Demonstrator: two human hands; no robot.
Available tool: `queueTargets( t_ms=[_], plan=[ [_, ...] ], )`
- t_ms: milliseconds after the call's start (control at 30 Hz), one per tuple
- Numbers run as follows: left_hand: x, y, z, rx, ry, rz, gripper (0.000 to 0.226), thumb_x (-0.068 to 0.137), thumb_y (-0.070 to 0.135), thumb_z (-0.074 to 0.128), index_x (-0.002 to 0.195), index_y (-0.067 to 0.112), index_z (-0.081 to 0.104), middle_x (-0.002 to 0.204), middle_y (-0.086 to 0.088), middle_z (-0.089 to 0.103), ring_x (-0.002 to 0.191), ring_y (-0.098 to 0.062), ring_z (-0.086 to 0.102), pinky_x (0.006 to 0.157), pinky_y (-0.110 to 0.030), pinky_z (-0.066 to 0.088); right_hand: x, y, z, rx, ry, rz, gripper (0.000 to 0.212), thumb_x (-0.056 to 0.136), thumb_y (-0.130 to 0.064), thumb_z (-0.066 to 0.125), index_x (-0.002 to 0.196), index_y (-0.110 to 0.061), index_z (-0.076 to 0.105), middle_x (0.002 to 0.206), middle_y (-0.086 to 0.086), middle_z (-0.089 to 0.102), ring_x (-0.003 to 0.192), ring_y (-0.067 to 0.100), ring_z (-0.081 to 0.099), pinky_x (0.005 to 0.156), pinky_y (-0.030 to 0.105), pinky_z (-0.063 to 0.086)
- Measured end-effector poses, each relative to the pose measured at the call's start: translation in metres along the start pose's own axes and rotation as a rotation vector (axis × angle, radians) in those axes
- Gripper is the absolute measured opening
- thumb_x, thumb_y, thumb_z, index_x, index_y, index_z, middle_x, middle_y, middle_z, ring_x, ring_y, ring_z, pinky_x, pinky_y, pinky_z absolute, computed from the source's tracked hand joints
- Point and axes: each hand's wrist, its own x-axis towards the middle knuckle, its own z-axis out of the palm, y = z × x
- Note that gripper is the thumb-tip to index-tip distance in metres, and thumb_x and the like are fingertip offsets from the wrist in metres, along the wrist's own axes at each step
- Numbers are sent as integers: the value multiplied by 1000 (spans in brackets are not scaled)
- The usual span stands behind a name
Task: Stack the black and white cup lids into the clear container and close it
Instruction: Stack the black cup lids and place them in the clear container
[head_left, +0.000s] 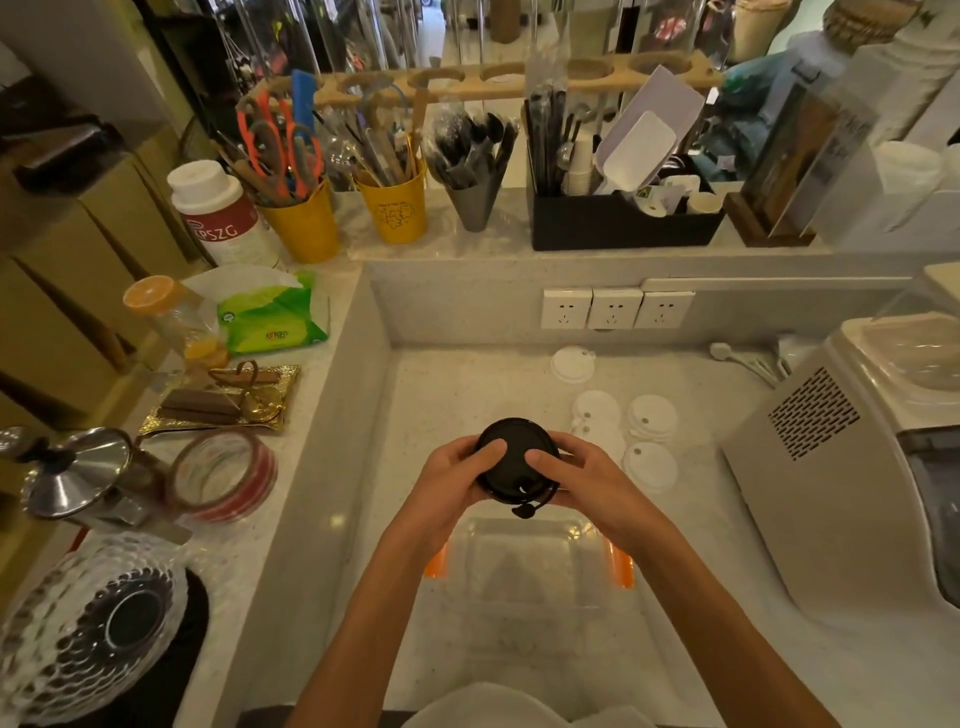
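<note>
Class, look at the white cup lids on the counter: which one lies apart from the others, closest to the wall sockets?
The single white lid nearest the wall sockets; the other white lids lie clustered closer to the hands.

Black lid (517, 457) amid white lids (651, 418) on pale speckled tabletop (457, 395); clear container (524, 566) with orange clips (621, 566); yellow buckets (395, 210) at far edge.

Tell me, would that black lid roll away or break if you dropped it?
The black lid looks thin plastic, so probably light and bendy, unlikely to shatter. It's round, so it might roll on edge. Both hands hold it.
</note>
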Motion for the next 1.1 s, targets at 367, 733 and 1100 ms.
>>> queueTargets(
  t_ms=[367,733,1100],
  plan=[
    [4,-20,-2,343,95,-84,30,88,32,73,112,18,62,108,-4,72,99,-18,72,87,-36,63,-3,30,41,-706,28,-121,103,78,-36,81,153,-44,12,150,-3,24,130,20,43,106,31,48],
    [14,-51,-43,1029,265,57,35,104,42,41,125,28,65,112,-7,62,117,-30,47,101,-41,42,-4,89,44,-822,72,181,96,69,-52,78,144,-39,20,138,6,39,116,26,55,81,24,50],
    [28,-72,-80,669,-28,-91,37,106,23,42,138,39,52,129,-5,56,110,-17,59,101,-43,54,56,136,97,-1226,104,428,91,76,-50,71,148,-19,23,140,16,42,129,37,39,97,42,47]
  ],
)
